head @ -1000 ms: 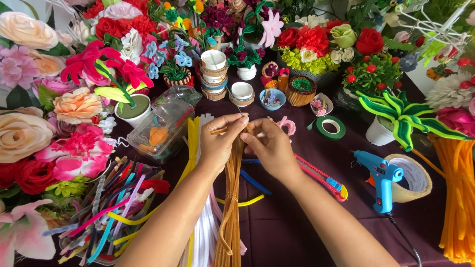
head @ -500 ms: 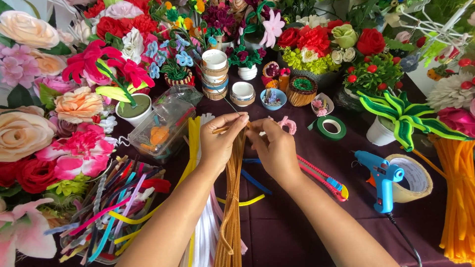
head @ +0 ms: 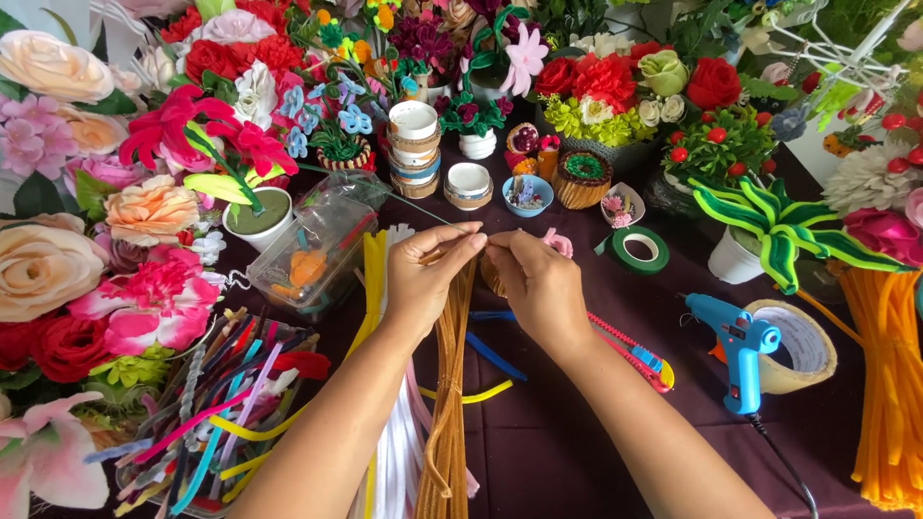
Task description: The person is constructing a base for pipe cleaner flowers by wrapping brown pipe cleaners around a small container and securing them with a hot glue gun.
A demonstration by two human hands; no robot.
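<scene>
Barely shifted, left hand (head: 428,279) and right hand (head: 538,284) pinch brown pipe cleaners (head: 447,384) between them.

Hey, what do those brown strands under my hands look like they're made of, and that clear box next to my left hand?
The brown strands look like chenille pipe cleaners: fuzzy, matte pile, probably over a thin wire core, since they hold long stiff lines. Both the left hand and the right hand pinch their top end. The clear box looks like thin glossy plastic: see-through, with light glints on its lid.
</scene>
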